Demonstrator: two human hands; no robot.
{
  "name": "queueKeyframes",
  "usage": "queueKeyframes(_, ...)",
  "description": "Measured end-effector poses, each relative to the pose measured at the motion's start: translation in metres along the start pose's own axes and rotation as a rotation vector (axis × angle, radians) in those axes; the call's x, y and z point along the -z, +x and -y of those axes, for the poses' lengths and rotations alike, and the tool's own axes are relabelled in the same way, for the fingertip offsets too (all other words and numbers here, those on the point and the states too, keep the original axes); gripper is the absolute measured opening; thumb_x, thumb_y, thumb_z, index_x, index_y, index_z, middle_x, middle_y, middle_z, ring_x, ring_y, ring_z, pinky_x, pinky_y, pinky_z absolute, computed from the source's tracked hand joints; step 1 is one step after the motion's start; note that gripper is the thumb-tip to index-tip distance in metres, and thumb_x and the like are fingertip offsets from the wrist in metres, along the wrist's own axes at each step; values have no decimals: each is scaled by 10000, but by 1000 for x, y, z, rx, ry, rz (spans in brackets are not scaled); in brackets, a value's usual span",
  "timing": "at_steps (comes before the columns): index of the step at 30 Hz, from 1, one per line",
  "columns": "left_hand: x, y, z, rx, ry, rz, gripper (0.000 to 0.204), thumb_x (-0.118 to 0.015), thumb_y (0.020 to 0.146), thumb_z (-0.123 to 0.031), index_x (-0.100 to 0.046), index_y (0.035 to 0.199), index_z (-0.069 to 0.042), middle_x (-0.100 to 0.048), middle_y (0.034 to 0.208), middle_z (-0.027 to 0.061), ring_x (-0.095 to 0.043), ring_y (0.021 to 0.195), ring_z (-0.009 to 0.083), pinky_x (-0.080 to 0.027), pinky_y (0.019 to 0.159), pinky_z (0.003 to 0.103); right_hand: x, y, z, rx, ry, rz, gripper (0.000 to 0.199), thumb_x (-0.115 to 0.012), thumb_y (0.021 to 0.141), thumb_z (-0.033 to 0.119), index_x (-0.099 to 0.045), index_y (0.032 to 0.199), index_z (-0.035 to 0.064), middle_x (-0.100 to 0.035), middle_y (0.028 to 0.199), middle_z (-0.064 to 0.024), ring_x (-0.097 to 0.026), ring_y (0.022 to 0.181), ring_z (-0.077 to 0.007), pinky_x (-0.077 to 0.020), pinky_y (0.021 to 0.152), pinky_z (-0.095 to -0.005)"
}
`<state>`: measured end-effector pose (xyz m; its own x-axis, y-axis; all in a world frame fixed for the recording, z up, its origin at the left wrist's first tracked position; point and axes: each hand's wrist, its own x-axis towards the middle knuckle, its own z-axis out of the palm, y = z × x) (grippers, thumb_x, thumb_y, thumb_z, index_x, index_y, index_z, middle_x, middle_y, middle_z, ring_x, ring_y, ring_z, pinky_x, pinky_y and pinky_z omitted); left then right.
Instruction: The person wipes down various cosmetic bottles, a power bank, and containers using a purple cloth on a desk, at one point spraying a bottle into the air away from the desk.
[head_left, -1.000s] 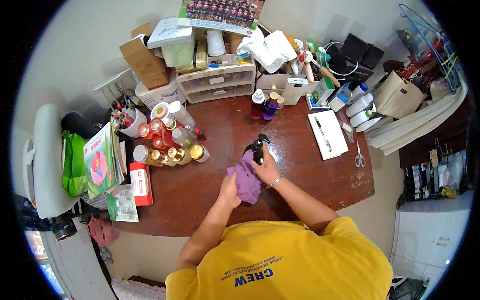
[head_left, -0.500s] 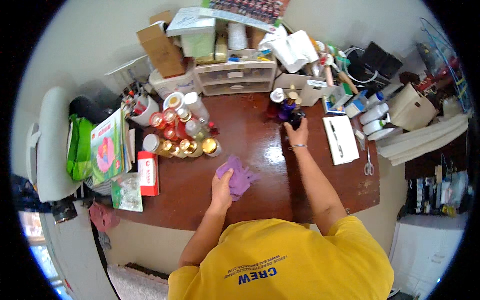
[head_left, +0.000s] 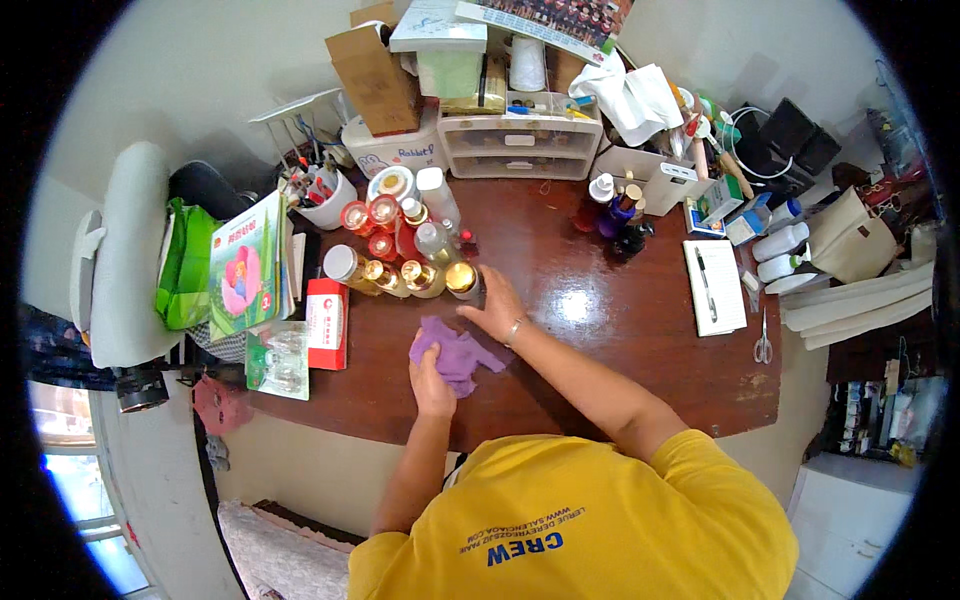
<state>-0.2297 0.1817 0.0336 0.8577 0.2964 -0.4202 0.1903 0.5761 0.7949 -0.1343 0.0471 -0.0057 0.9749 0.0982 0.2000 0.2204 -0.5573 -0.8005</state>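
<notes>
My left hand (head_left: 433, 385) is closed on a crumpled purple cloth (head_left: 455, 355) above the front part of the desk. My right hand (head_left: 497, 311) is at the right side of a gold-capped bottle (head_left: 461, 279), thumb and fingers spread apart beside it; whether they touch it I cannot tell. That bottle stands at the front right corner of a cluster of gold-capped, red-capped and clear bottles (head_left: 423, 278). Farther right, a small group holds a white-capped dark red bottle (head_left: 596, 195), a purple bottle (head_left: 620, 210) and a black bottle (head_left: 630, 240).
Left of the cluster are a red and white box (head_left: 327, 325), a blister pack (head_left: 280, 360), books (head_left: 245, 265) and a pen cup (head_left: 330, 205). A drawer unit (head_left: 520, 145) stands at the back. An open notebook with a pen (head_left: 715, 290) and scissors (head_left: 764, 345) lie right.
My right hand has let go of the black bottle in the right group and moved left to the gold-capped bottle. My left hand still holds the cloth. The view has shifted slightly.
</notes>
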Motion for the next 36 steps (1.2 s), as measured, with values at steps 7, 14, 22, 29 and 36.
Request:
queueKeyframes(7,2,-11,-13,-324,114,153,517,-482,874,-117,-372,1364,4,-452,1339,151,-478,1206,285,-359,1046,403,10,5,-19,-73,334,186,639,-796,681,299,-494,1174,26,-618,1080,-159,-605,1018,-285,-472,883,-371)
queueKeyframes(14,-54,-11,-9,-723,1159,318,453,-591,839,-157,-514,1277,-69,-386,1390,183,-416,1239,336,-341,1035,420,80,-32,23,320,-154,345,578,-758,649,207,-518,1146,36,-613,999,-197,-593,947,-365,-477,827,-416)
queueKeyframes(22,-73,30,-19,233,440,534,381,-550,864,-257,-591,1165,-28,-595,1154,140,-595,1001,269,-476,886,391,118,-55,45,218,88,259,600,-750,661,247,-509,1180,69,-605,1057,-199,-586,974,-378,-465,858,-433)
queueKeyframes(29,-64,1,5,540,-546,523,423,-349,947,-335,-528,1185,-34,-592,1169,152,-574,1066,323,-479,916,453,109,-51,35,110,278,207,769,-781,656,342,-440,1309,121,-377,1400,-174,-247,1360,-376,-212,1106,-457)
queueKeyframes(36,-64,1,-3,320,-202,520,406,-474,908,-338,-494,1201,-57,-575,1177,152,-590,1040,306,-493,885,444,127,-46,22,37,228,311,717,-787,671,367,-482,1254,81,-395,1382,-167,-342,1304,-349,-281,1077,-430)
